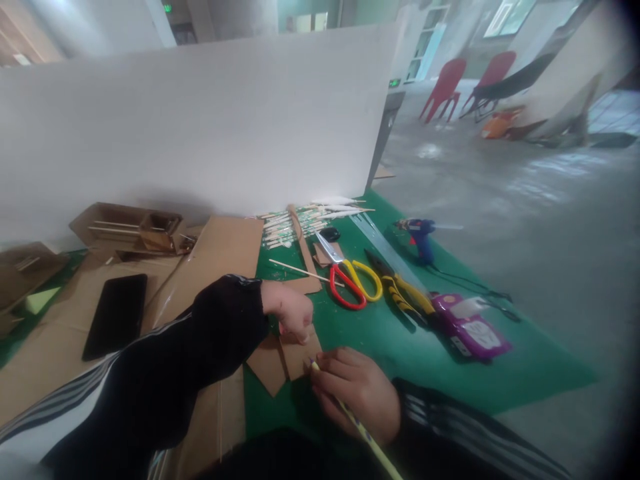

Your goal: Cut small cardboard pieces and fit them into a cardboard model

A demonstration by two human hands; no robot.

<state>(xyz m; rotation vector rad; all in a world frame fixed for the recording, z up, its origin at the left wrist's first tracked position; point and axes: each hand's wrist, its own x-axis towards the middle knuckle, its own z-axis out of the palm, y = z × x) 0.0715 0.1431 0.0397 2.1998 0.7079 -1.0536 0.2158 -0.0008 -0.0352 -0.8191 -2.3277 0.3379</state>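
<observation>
My left hand (289, 310), its fingers curled, holds down the upper part of a small brown cardboard piece (300, 363). A second cardboard piece (269, 368) lies partly beneath it. In my right hand (360, 393) is a yellow patterned pencil (369, 439), its tip close to the right edge of the upper piece; I cannot tell whether it touches. Beyond my hands lie scissors (353, 277) with red and yellow handles and a thin wooden stick (300, 268).
Yellow-and-black pliers (403, 292), a purple packet (473, 330) and a blue glue gun (423, 241) lie to the right. Wrapped sticks (290, 230) lie against the white panel (200, 133). Leftward are a black phone (116, 315), large cardboard sheets (220, 250) and a cardboard box (130, 227).
</observation>
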